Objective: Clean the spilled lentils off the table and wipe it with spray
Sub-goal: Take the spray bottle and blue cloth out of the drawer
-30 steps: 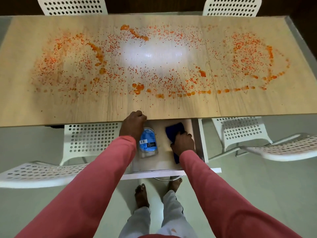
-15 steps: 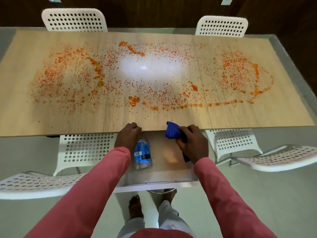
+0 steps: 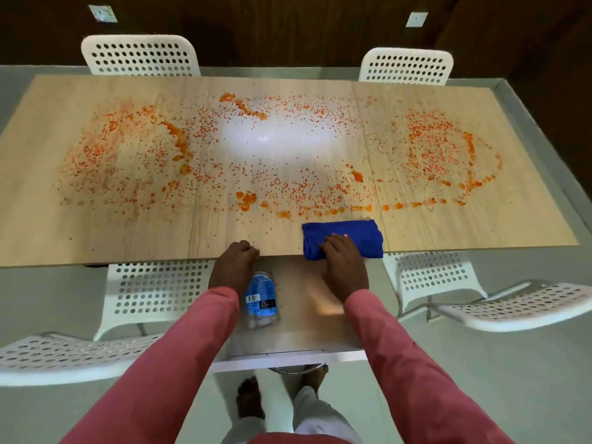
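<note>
From your head camera, the long wooden table crosses the middle of the frame, on a pale floor with a dark wall behind and white perforated chairs around it. The spray bottle lies in an open drawer at lower centre; its blue label has a barcode, but the text is too small to read. Orange lentils are scattered in rings over the tabletop. Your right hand presses the blue cloth with straight fingers at the near table edge. Your left hand is curled on this edge.
</note>
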